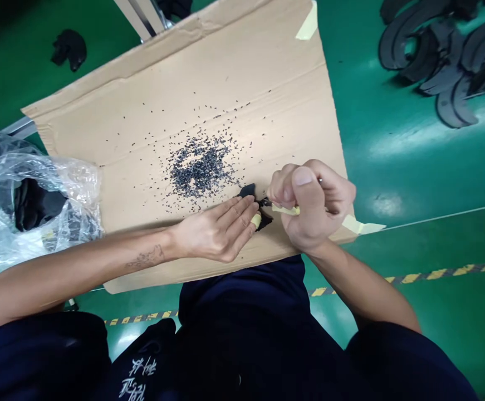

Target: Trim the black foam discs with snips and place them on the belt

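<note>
Cardboard sheet point(184, 83) lies across the person's lap, w/ a heap of dark shavings point(198, 167) near its middle. Just below the heap, btwn both hands, sits a small black part point(248, 191). The left hand point(217, 231) lies flat w/ fingers stretched out, fingertips pressing the part down (one fingertip wears yellow tape). The right hand point(313, 203) is clenched round a thin tool point(286, 210) w/ a yellow-taped shaft, tip touching the part. At left, a clear plastic bag point(16, 189) w/ dark pieces inside; top right, curved black pieces point(442, 50) on the green floor point(392, 156).
</note>
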A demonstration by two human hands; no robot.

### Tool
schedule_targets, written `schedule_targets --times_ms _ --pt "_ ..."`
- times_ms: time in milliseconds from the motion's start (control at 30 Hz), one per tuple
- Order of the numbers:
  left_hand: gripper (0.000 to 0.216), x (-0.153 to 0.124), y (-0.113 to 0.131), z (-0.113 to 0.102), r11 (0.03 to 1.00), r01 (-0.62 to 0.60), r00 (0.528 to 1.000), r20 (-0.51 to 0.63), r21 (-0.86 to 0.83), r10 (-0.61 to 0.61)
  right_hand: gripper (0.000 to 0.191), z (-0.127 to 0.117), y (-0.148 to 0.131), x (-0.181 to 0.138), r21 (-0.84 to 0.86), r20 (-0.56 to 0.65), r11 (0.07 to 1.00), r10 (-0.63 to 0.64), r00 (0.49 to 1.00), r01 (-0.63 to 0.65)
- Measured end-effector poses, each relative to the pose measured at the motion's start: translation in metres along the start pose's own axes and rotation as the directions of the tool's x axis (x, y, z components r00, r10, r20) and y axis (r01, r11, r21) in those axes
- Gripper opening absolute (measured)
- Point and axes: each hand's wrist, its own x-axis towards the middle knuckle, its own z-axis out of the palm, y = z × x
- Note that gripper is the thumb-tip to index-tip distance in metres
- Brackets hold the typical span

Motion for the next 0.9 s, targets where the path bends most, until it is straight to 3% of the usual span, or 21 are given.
schedule_targets --times_ms 167,300,433,567,600,667,700,767,833,900 --pt "0.019 0.008 0.011 -0.002 0.991 0.022 1.0 -0.022 0.135 -0.019 0.047 0.004 -0.002 -0.005 -0.109 0.089 0.993 -0.032 0.996 0.042" --pt "0.022 0.014 0.013 -0.006 0.992 0.001 1.0 0.015 0.129 -0.003 0.048 0.002 0.0 -0.004 -0.094 0.035 0.995 0.038 0.999 -0.035" --pt "0.021 0.016 0.017 -0.007 0.993 0.012 0.999 0.035 0.117 -0.016 0.046 0.001 -0.002 0.008 -0.016 0.04 0.992 0.126 0.991 -0.125" --pt "0.022 0.016 0.02 -0.005 0.991 0.024 0.999 0.037 0.135 -0.03 0.034 -0.005 -0.032 0.03 0.137 0.022 0.964 0.227 0.974 -0.228" --pt "0.022 0.017 0.02 -0.005 0.989 0.029 0.999 0.033 0.144 -0.034 0.031 -0.008 -0.042 0.035 0.116 0.023 0.97 0.214 0.977 -0.215" --pt "0.022 0.017 0.021 -0.005 0.985 0.046 0.998 0.028 0.164 -0.051 0.028 -0.017 -0.058 0.041 -0.128 0.039 0.985 0.122 0.992 -0.116" --pt "0.022 0.017 0.022 -0.005 0.984 0.059 0.998 0.028 0.166 -0.064 0.024 -0.022 -0.062 0.042 -0.287 0.111 0.957 0.066 0.992 -0.031" --pt "0.022 0.016 0.025 -0.004 0.986 0.105 0.993 0.033 0.131 -0.11 0.019 -0.034 -0.059 0.042 -0.606 0.312 0.785 0.086 0.946 0.129" --pt "0.022 0.014 0.027 -0.001 0.983 0.177 0.983 0.028 0.048 -0.179 0.033 -0.045 -0.047 0.038 -0.805 0.417 0.534 0.197 0.887 0.26" --pt "0.022 0.01 0.028 0.002 0.967 0.253 0.967 0.004 -0.025 -0.253 0.054 -0.054 -0.032 0.033 -0.871 0.449 0.347 0.278 0.849 0.347"
